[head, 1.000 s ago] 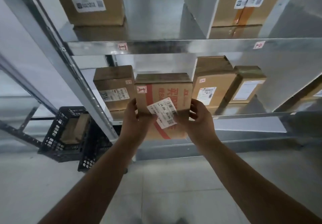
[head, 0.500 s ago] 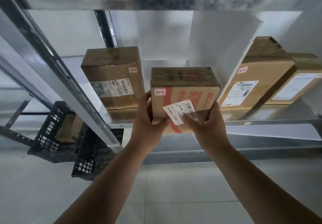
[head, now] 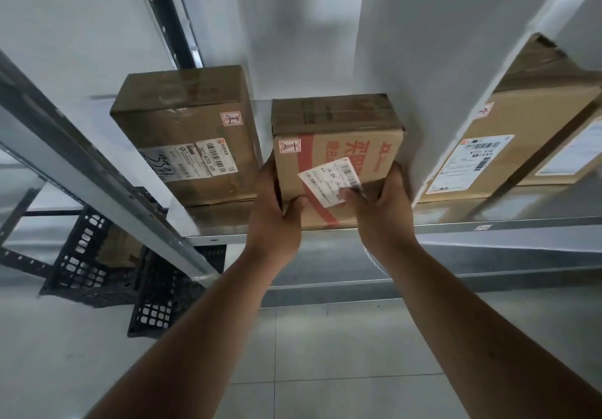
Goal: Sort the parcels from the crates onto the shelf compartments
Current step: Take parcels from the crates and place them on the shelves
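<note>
Two grips clasp a brown cardboard parcel with a red stripe and a slanted white barcode label. The left grip wraps the parcel's left edge, thumb across its lower front. The right grip holds the right edge, thumb pressed on the label's lower corner. The parcel stands upright at the front lip of the grey metal shelf, in the compartment left of a white upright divider panel, which its right side nearly touches. Just beside it on the left, across a narrow gap, stands a taller taped brown carton with a handwritten label. Beyond the divider sits a paler cardboard box with a printed shipping label. Two black lattice plastic crates sit on the pale tiled floor at lower left, cardboard showing inside one.
</note>
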